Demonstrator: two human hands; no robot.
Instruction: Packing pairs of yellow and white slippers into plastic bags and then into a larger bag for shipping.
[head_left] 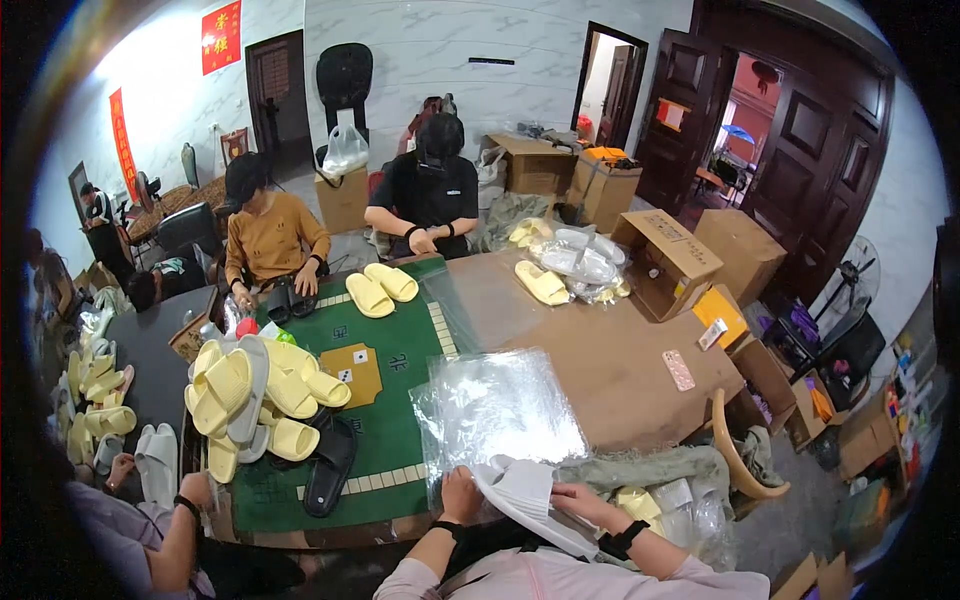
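A white slipper [522,494] with a ribbed strap is held at the table's near edge, tilted with one end toward my body. My left hand [460,497] is closed at its far left end, the fingertips partly hidden. My right hand [590,506] grips its right side by the strap opening. Whether a second slipper lies beneath it I cannot tell. Just beyond my hands lies a stack of clear plastic bags [508,400]. A black slipper [332,465] rests to the left on the green mat [395,450], beside a pile of pale yellow slippers [290,385].
Across the table are a yellow pair [381,289] and bagged white slippers [580,255]. An open carton [665,262] and a pink phone [678,370] are at right. Bagged slippers [665,505] sit by my right arm. Two people sit opposite; another person's arm [180,530] is close at left.
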